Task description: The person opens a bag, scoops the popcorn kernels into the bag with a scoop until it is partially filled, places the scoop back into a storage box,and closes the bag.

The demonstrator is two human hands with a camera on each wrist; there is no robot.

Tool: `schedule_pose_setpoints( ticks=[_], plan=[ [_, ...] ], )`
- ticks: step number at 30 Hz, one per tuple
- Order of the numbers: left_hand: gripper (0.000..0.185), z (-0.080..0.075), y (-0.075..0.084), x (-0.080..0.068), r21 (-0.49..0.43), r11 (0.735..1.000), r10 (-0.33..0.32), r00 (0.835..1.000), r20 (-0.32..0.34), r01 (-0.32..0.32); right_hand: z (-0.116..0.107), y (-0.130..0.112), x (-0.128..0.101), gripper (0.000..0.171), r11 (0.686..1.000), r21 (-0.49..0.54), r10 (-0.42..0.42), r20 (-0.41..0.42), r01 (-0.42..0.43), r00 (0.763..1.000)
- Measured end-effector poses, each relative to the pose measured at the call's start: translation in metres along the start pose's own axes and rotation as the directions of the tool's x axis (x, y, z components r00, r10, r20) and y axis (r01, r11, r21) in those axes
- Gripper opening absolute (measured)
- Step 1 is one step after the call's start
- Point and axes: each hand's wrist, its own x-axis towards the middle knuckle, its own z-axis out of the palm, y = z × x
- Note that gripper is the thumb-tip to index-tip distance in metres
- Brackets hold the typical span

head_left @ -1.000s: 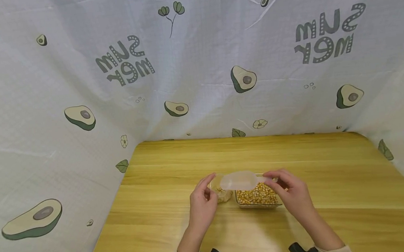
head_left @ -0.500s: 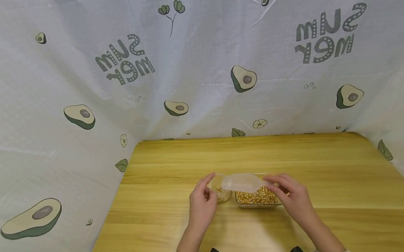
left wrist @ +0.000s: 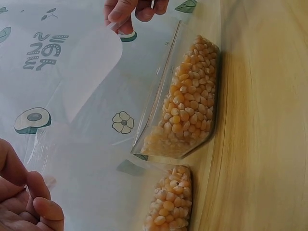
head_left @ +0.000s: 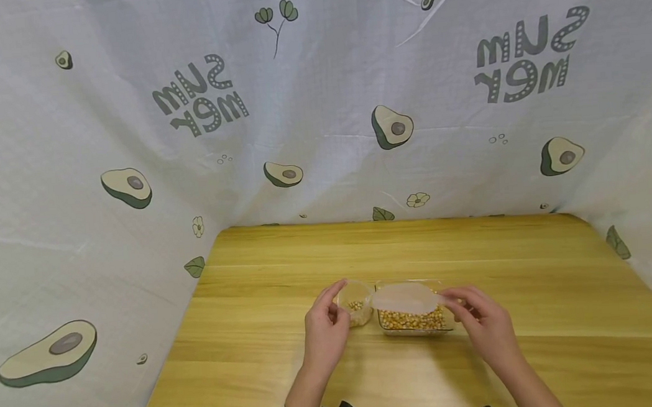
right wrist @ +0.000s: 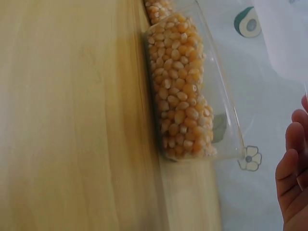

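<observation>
Handle of translucent plastic scoop hidden inside right hand pinch; scoop bowl faint, hard to outline above clear rectangular tub of yellow corn kernels. Left hand curled round small clear round cup of kernels, just left of tub, on wooden table. Cup rim barely visible.

A wooden bench with a pale yellow grain fills the lower middle of the frame. Behind it and along the left and right edges hangs a white cloth backdrop printed with halved avocados, small flowers and leaves, with grey mirrored lettering at the upper left and upper right
</observation>
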Motion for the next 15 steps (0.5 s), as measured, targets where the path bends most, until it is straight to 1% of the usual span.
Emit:
schedule_pose_setpoints(
  ticks=[2, 7, 11, 15],
  plan=[
    [0.053, -0.001, 0.001, 0.0, -0.002, 1.0, 0.001, 1.0, 0.001, -0.001, -0.002, 0.002, -0.002, 0.029, 0.999, -0.003, 0.035, -0.006, -0.035, 0.999],
    [0.053, -0.002, 0.003, 0.001, -0.004, 1.0, -0.001, 1.0, 0.003, 0.001, -0.008, 0.009, -0.007, 0.029, 0.997, -0.026, 0.066, -0.012, -0.066, 0.998],
    [0.053, -0.002, 0.002, -0.001, -0.007, 1.0, -0.005, 1.0, 0.009, 0.005, -0.012, 0.012, -0.011, 0.029, 0.997, -0.024, 0.078, -0.022, -0.078, 0.997],
    [0.053, -0.003, 0.002, -0.001, -0.016, 1.0, -0.008, 1.0, 0.014, 0.009, -0.018, 0.012, -0.015, 0.027, 0.996, -0.026, 0.086, -0.011, -0.086, 0.996]
  ],
)
